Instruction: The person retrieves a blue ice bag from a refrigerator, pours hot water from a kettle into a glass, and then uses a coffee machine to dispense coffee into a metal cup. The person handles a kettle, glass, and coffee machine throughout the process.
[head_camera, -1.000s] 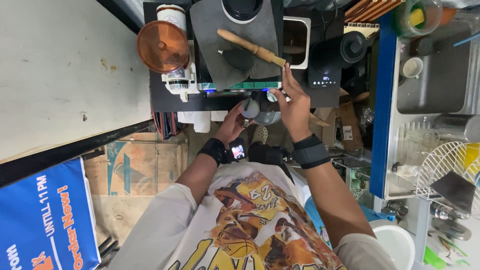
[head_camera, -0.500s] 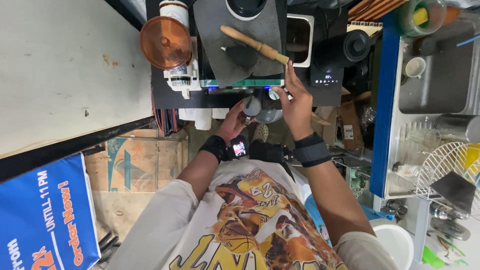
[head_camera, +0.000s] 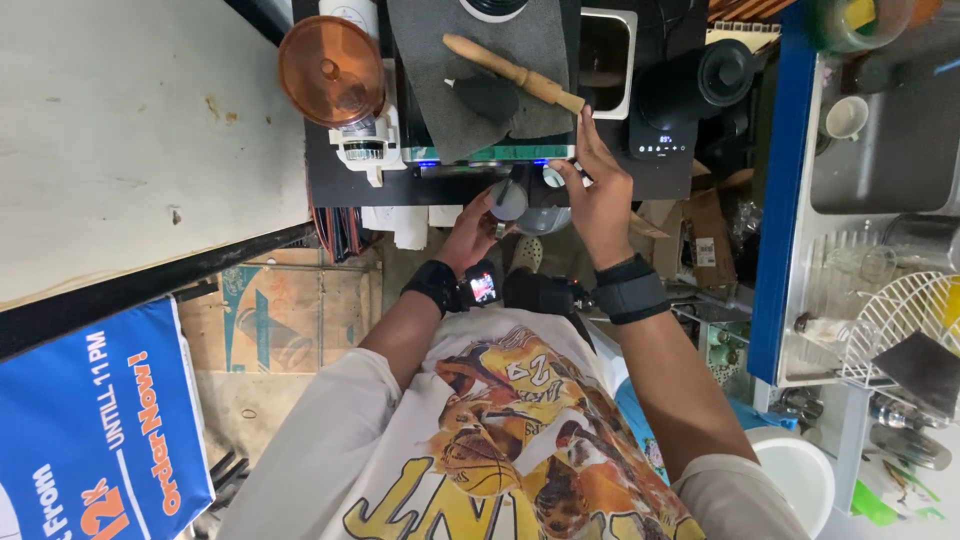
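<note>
Hands around half-hidden cup

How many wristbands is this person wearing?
2: a black wristband on the left wrist beside a small screen, and a black wristband on the right wrist. Sleeves could hide more.

**A Crowded Kitchen Corner, Seen From Above**

A pale, scuffed wall panel filled the upper left, edged by a dark strip. Below it stood brown cardboard boxes and a blue sign with white and orange lettering. A black surface ran across the top, carrying appliances. To the right, a blue post bordered a steel sink, with a white wire rack just beside it. The light was even and bright.
</note>
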